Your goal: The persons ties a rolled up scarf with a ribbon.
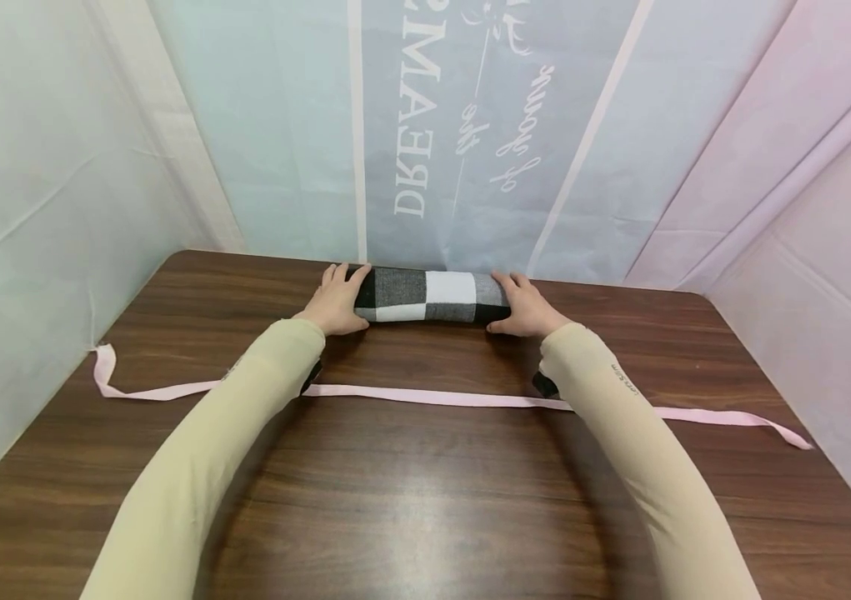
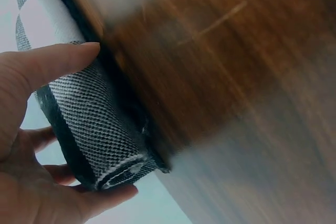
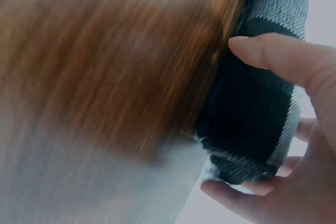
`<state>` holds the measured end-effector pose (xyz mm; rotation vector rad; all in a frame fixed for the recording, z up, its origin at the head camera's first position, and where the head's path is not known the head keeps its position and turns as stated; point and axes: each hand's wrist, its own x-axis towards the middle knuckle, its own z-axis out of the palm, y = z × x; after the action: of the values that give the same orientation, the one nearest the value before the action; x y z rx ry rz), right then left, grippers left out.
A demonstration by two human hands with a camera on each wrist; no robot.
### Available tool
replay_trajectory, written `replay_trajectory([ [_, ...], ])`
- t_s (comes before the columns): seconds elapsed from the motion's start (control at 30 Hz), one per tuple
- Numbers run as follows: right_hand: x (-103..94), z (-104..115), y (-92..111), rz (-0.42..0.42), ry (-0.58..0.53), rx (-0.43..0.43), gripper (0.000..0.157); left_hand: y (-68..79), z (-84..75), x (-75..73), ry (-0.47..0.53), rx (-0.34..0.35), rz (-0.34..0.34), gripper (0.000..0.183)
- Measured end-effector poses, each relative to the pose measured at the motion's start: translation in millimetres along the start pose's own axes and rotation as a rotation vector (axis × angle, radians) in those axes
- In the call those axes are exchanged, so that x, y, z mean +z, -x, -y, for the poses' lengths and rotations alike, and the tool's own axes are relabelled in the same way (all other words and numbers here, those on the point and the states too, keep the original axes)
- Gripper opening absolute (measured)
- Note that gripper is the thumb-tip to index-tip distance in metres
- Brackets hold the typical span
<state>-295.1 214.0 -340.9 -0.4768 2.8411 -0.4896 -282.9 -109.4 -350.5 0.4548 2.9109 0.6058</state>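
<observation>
A rolled-up cloth [image 1: 449,289] in black, grey and white checks lies crosswise near the far edge of the table. My left hand [image 1: 335,302] grips its left end, and my right hand [image 1: 530,308] grips the right end. In the left wrist view the thumb lies along the near side of the roll [image 2: 97,124], with fingers round its far side and end. The right wrist view shows a similar grip, thumb across the black part of the roll [image 3: 254,100]. A pink ribbon [image 1: 425,396] stretches across the table beneath both forearms.
The brown wooden table [image 1: 410,500] meets a pale hanging backdrop [image 1: 282,150] with printed lettering just behind the roll. White sheets [image 1: 27,208] hang along the left and right sides. The ribbon's ends reach close to the table's side edges.
</observation>
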Motion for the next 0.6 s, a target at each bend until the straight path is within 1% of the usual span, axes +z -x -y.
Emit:
replay_trajectory([
  [0.23, -1.6, -11, -6, 0.031, -0.03, -0.015, 0.09, -6.1, 2.8, -1.4, 0.033, 0.005, 0.026, 0.088],
  [0.4, -0.4, -15, -10, 0.036, -0.022, -0.004, 0.087, -8.2, 2.1, -4.4, 0.057, -0.023, 0.046, 0.086],
  [0.6, -0.6, -13, -10, 0.029, -0.005, 0.003, 0.089, -8.6, 2.1, -6.8, 0.069, -0.052, 0.077, 0.084],
])
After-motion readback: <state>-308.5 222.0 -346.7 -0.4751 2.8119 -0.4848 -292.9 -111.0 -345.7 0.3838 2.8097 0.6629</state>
